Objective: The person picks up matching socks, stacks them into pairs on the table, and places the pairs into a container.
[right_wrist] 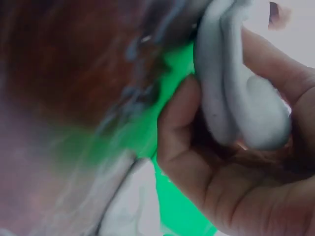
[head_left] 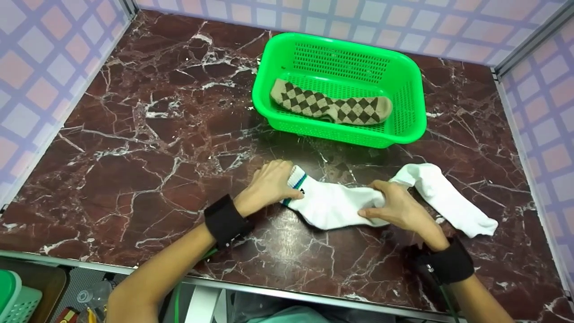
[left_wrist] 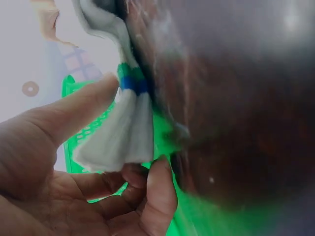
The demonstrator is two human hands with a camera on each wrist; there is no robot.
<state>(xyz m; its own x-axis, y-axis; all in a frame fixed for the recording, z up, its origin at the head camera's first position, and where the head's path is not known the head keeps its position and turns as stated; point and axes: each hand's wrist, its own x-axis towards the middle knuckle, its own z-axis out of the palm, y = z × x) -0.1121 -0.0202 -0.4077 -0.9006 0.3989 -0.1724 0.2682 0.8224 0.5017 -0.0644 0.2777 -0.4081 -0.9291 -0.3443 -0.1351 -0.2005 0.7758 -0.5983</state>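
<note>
A white sock with a green and blue striped cuff lies stretched sideways on the table in front of the person. My left hand holds its cuff, the thumb on top; in the left wrist view the striped cuff hangs in layers between thumb and curled fingers. At the other end, my right hand grips the sock around its toe part. Folded white layers sit between thumb and fingers in the right wrist view. Just right of that hand, a second white sock lies bent on the table.
Behind the hands stands a green plastic basket with a brown and beige argyle sock inside. The dark red marbled table is bordered by patterned panels at the back and sides.
</note>
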